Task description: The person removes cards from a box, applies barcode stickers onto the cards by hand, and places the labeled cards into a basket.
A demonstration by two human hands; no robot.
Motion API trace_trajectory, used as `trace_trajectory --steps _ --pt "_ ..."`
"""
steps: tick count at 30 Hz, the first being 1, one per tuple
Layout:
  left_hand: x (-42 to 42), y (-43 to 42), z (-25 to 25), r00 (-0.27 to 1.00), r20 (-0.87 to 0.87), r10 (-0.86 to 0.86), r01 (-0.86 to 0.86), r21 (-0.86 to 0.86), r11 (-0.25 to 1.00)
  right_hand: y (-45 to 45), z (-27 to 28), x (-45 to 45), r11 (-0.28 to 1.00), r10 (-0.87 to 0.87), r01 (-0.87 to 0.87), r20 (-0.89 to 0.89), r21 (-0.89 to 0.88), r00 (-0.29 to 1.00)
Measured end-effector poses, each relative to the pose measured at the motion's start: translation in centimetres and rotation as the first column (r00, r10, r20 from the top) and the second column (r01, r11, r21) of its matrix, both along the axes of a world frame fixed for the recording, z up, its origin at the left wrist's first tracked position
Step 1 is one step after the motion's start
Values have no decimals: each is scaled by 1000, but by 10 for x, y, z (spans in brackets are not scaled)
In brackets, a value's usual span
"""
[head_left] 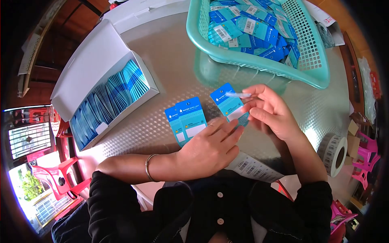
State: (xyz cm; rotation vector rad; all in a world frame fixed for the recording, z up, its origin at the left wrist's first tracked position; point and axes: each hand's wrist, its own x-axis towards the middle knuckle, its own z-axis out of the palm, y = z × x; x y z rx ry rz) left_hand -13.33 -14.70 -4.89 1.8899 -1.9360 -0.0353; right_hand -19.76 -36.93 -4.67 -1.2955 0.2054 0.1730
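Observation:
A blue-and-teal card [222, 97] marked water repellent lies tilted on the metal table, partly under my fingers. My right hand [269, 109] is over its right side, with a small whitish label [239, 95], seen edge-on, at the index fingertip. My left hand [212, 148] reaches across with fingers stretched out, their tips at the card's lower edge. Beside it lie two overlapping cards [192, 115], each with a white blank patch; the left hand covers their lower part. A strip of barcode labels [256, 168] lies below my hands.
An open white box [144, 69] packed with blue cards [109, 97] stands at the left. At the upper right is a teal basket [259, 67] heaped with barcoded cards [251, 28]. A roll of labels [334, 154] stands at the right edge, near pink stools [366, 146].

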Motion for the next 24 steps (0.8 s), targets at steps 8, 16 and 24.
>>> trace_trajectory --steps 8,16,24 --pt "-1 1 1 1000 -1 -22 22 24 999 4 -4 1 975 -61 67 34 -211 998" --pt "-7 2 -4 1000 24 -16 17 -2 1000 8 -6 -1 967 -84 91 38 -236 996" --pt "-2 1 -2 998 25 -55 55 3 998 10 -5 -6 959 -74 77 21 -272 997"
